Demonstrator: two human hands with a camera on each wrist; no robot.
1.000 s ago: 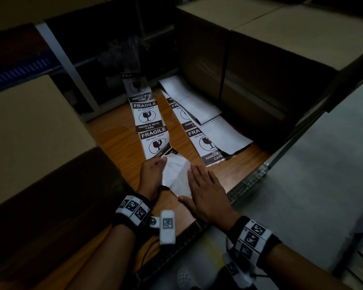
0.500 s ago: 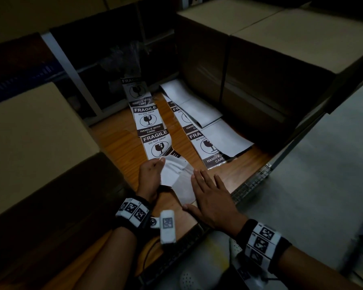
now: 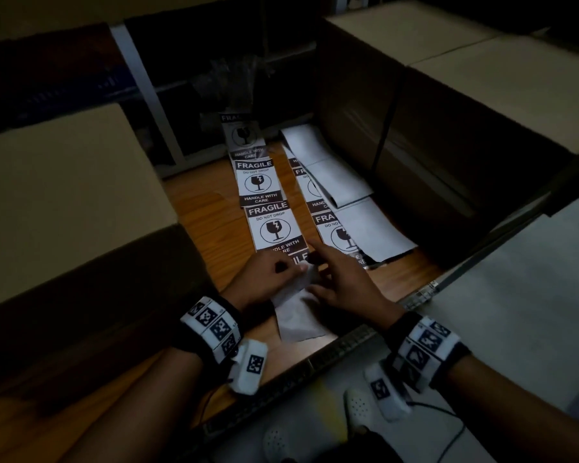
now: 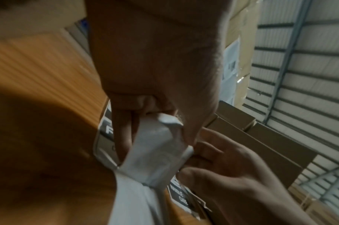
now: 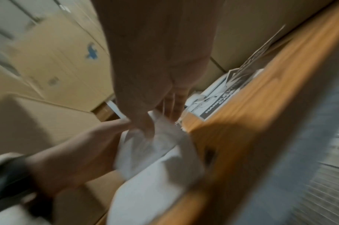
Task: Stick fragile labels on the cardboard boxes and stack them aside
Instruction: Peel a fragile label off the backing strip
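Note:
Two strips of black-and-white FRAGILE labels lie on the wooden table (image 3: 208,225). The near end of the left label strip (image 3: 271,225) is folded over, white back up (image 4: 157,149). My left hand (image 3: 291,267) grips that fold with curled fingers (image 4: 124,134). My right hand (image 3: 318,269) meets it from the right. Its thumb (image 5: 143,126) and fingers pinch the white paper's edge, and its index finger points out over the strip. The white tail (image 3: 295,319) trails toward me. One cardboard box (image 3: 64,202) stands left, and others (image 3: 482,81) stand right.
The second label strip (image 3: 335,228) and blank white sheets (image 3: 361,208) lie against the right boxes. A metal table edge (image 3: 348,345) runs diagonally near me, with grey floor (image 3: 515,312) beyond it. A white post (image 3: 141,95) stands behind the left box.
My right hand has lifted off the flat white paper and moved up-left to the fold in my left hand. The paper is now bunched between both hands.

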